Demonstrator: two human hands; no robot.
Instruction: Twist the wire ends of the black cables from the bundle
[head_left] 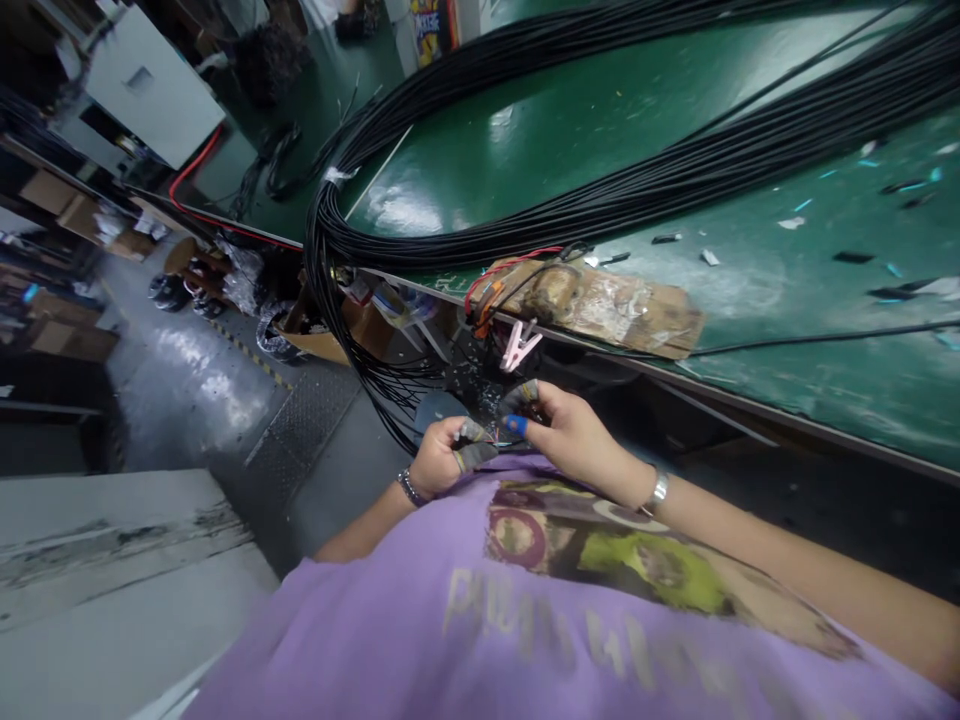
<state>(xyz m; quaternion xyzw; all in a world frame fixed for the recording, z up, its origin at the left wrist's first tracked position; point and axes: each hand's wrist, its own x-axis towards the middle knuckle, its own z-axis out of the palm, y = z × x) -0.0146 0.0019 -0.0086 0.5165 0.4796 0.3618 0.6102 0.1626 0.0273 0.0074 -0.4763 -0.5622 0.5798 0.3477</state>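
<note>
My left hand [439,458] is closed in a pinch close to my body, with grey wraps on its fingertips. Thin coloured wires [495,437] stick out from its grip, at what looks like the end of a black cable. Right beside them is my right hand [581,437], its fingers curled together, one tip covered in blue and another in grey. Whatever lies between its fingertips is too small and blurred to make out. A pink clip [519,346] juts from the table edge just beyond my hands.
A thick bundle of black cables [480,243] loops over the green table [600,130] and hangs off its edge. A worn wooden block [622,308] lies at that edge near red wires [510,265]. Scraps litter the right side. A white box [150,85] stands far left.
</note>
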